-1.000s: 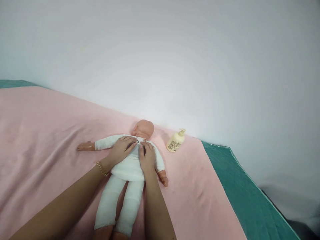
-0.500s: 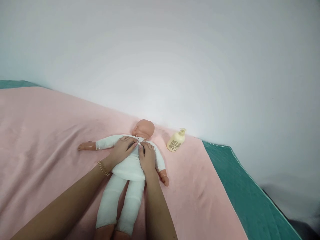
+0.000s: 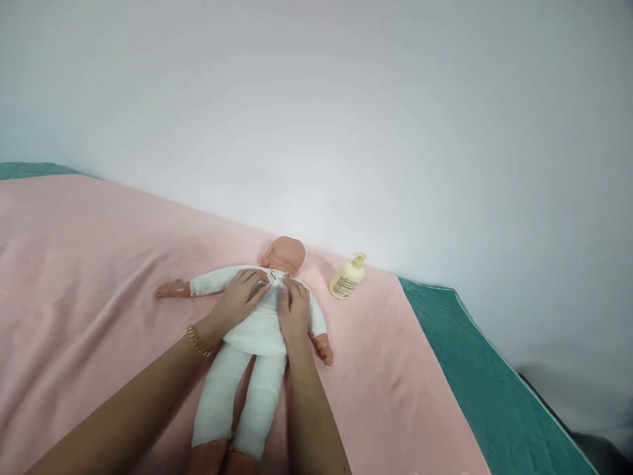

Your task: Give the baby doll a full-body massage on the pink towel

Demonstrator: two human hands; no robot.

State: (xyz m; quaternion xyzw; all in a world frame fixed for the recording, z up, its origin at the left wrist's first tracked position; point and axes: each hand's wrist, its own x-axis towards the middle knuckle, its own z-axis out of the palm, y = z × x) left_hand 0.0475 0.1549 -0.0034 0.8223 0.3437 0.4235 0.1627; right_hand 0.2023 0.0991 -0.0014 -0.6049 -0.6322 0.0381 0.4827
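Note:
A doll (image 3: pixel 254 333) with a white cloth body and brown plastic head, hands and feet lies on a pink cloth, its arms spread. My left hand (image 3: pixel 241 297) rests on the left side of the doll's upper body, fingers spread and pointing toward its neck. On the right side of the chest lies my right hand (image 3: pixel 295 309), its fingers also apart and flat on the white cloth. A strip of the chest shows between my hands, with a small dark mark near the neck. Neither hand holds anything.
A pale yellow pump bottle (image 3: pixel 347 278) stands to the right of the doll's head. Under everything spreads the pink cloth (image 3: pixel 376 382), with a green cover (image 3: pixel 475 369) beyond its right edge. A plain pale wall (image 3: pixel 316 119) rises behind.
My hands have moved slightly apart across the doll's chest, the left one to the left and the right one to the right. More of the chest and the dark mark shows between them.

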